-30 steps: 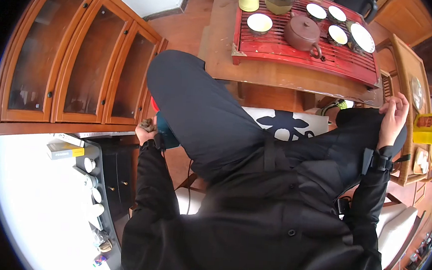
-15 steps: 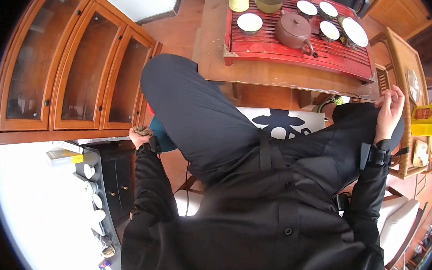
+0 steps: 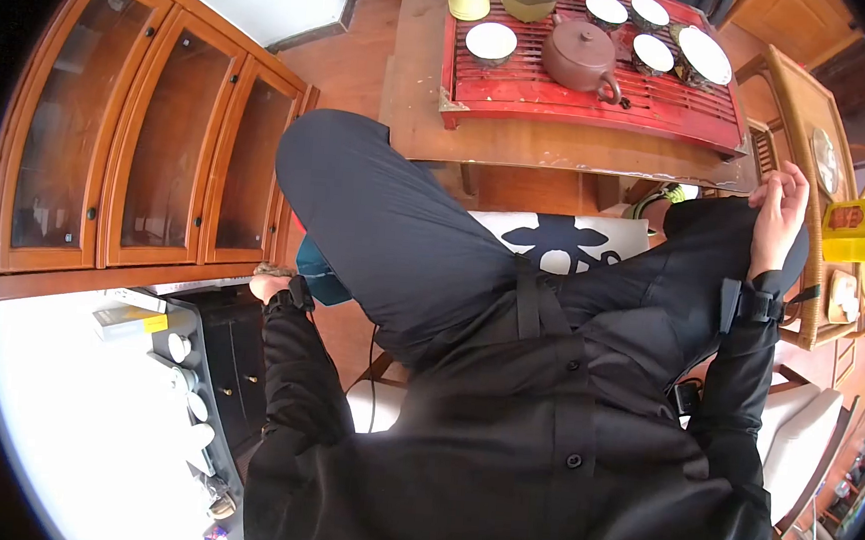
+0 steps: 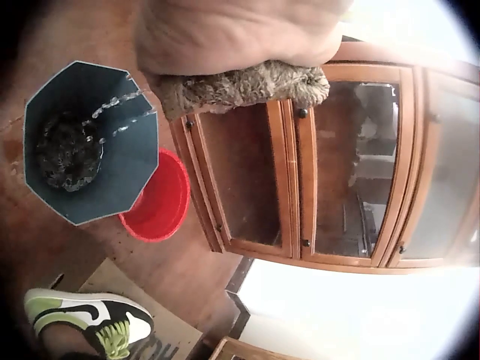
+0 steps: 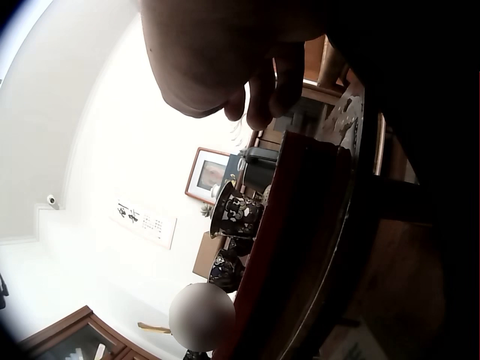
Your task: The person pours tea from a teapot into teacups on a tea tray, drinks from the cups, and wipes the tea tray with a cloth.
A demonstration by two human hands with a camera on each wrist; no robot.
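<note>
My left hand (image 3: 269, 286) is low at the left, beside my knee, gripping a brown, shaggy wet cloth (image 4: 247, 86). In the left wrist view, streams of water fall beside the cloth into a dark teal bin (image 4: 124, 169) that holds water. The fingers of that hand are mostly hidden. My right hand (image 3: 779, 222) rests palm up on my other knee, fingers loosely bent, with nothing held. In the right wrist view the same hand (image 5: 232, 60) hangs near the edge of the table.
A red basin (image 4: 169, 199) stands beside the bin, near a shoe (image 4: 90, 315). Glass-door cabinets (image 3: 161, 141) line the left side. Ahead, a red tea tray (image 3: 525, 97) on the wooden table bears a teapot (image 3: 576, 54) and several cups. A yellow box (image 3: 849, 231) is at the right.
My left hand has moved slightly left and down with the cloth, and more of the bin shows beside my knee. The right hand keeps its pose; the head view has shifted a little.
</note>
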